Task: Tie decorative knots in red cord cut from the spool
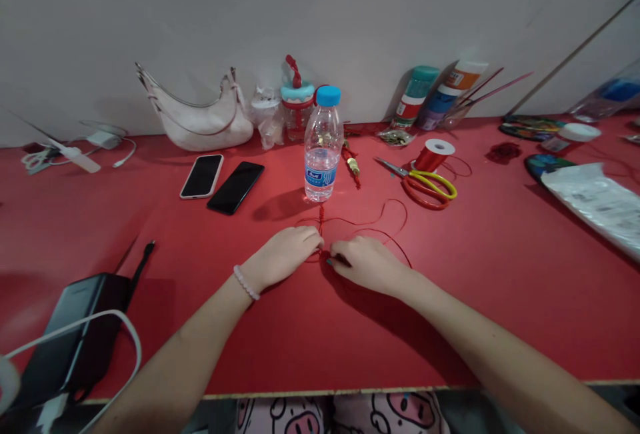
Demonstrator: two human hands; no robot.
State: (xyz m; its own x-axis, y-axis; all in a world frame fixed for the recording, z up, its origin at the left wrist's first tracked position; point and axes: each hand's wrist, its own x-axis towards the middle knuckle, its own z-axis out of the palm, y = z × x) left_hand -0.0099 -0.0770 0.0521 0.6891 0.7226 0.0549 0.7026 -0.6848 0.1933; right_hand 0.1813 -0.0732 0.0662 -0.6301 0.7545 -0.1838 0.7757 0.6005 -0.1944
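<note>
A thin red cord [395, 242] runs in loose loops over the red table, with a short braided length [321, 213] in front of the water bottle [321, 154]. My left hand [295, 249], a beaded bracelet at its wrist, is closed in a pinch on the cord just below the braid. Close beside it on the right, my right hand [367, 262] has its fingers curled together near the cord. What lies between those right fingertips is too small to make out. The bottle stands upright, partly filled, with a blue cap.
Scissors [430, 189] and a red cord spool [435, 154] lie to the right. Two phones [235, 187], a white handbag [205, 124] and a lidded jar [297, 114] sit at the back. A black power bank [83, 327] with a white cable is at the left front.
</note>
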